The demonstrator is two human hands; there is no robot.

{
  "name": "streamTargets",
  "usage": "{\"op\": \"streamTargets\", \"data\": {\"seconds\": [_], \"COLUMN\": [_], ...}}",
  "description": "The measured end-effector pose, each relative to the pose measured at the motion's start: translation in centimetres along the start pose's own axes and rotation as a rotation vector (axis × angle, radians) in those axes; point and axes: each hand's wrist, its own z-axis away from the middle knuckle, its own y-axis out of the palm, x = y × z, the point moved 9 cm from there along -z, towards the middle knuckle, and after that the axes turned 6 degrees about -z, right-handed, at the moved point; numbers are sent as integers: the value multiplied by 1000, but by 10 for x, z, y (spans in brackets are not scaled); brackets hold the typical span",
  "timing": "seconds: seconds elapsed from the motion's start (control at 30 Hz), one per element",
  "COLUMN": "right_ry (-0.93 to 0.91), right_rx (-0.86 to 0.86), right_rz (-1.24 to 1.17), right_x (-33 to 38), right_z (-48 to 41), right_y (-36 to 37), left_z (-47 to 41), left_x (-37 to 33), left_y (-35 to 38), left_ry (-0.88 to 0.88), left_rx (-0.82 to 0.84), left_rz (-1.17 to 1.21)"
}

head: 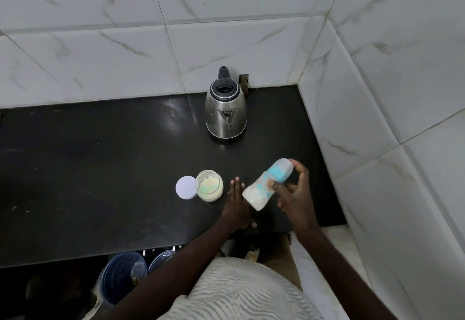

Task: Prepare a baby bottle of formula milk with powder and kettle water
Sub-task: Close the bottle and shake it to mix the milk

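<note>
Nearest, below the counter (pixel 100 168) edge, stand blue buckets (pixel 120 275); on the counter the left hand (pixel 237 206) lies flat, fingers straight, holding nothing; just right of it the right hand (pixel 293 193) grips the bottle (pixel 266 183) at its blue collar, tilted in the air, cap up-right, milky liquid at the base; left of the hands sits the open powder jar (pixel 209 185), its white lid (pixel 186 187) touching it; farther back stands the steel kettle (pixel 225 108), near the tiled wall (pixel 125 30).
</note>
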Motion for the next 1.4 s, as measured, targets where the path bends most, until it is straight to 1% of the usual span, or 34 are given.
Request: {"op": "streamTargets", "data": {"seconds": [0.03,0.13,0.17,0.2,0.23,0.37,0.4,0.43,0.53,0.57,0.6,0.63,0.73,0.77,0.8,0.83,0.93,0.97,1.0,1.03,1.07,1.13,1.17,1.2,1.23,1.37,1.4], "right_ry": [-29,-44,-38,-34,-31,36,28,11,-22,-22,-15,-5,38,28,0,-30,-41,-37,-38,-38,-34,-3,4,-8,-29,-61,-60], "right_rx": [-35,-296,-358,-380,-356,-57,-42,-79,-329,-383,-392,-352,-104,-51,-40,-77,-320,-379,-404,-387,-329,-162,-101,-82,-103,-352,-370], "right_rz": [-18,-215,-283,-301,-272,-55,-43,-61,-234,-283,-295,-272,-103,-61,-57,-90,-310,-360,-368,-342,-295,-167,-111,-86,-97,-274,-272], "right_x": [5,22,23,21,17,-13,-14,-10,8,10,10,9,-4,-5,-1,6,18,19,19,19,18,11,8,8,12,25,26], "right_z": [-3,-17,-20,-19,-16,2,3,0,-10,-11,-10,-9,-2,-1,-3,-7,-19,-21,-22,-22,-20,-14,-11,-11,-12,-23,-23], "right_y": [-6,-34,-39,-39,-34,0,0,-5,-33,-37,-37,-30,0,4,2,-4,-34,-39,-38,-33,-23,0,7,9,6,-24,-26], "left_z": [2,10,11,11,9,-2,0,2,11,12,11,10,1,0,1,3,10,11,12,11,9,7,6,6,6,9,10], "left_x": [0,-3,-4,-5,-4,2,2,1,-3,-4,-4,-3,0,-1,-1,-1,-4,-5,-5,-4,-3,-3,-4,-4,-3,-3,-4], "left_y": [0,-8,-8,-8,-6,2,1,1,-7,-7,-7,-6,0,1,1,1,-7,-8,-8,-8,-5,-3,-2,-2,-2,-5,-5], "left_ry": [-7,-25,-25,-21,-18,-6,-6,-8,-11,-9,-7,1,21,30,26,14,-2,3,1,-2,-10,-10,-3,-4,-11,-18,-14], "left_rx": [9,-16,-24,-24,-12,-10,0,9,-41,-48,-42,-35,-36,-30,-15,-3,-20,-28,-26,-18,-3,29,41,48,48,6,-1], "left_rz": [6,6,7,1,-2,11,19,16,-7,-13,-19,-22,18,3,-15,-26,-27,-37,-38,-35,-29,-19,-21,-23,-13,-8,-20]}}
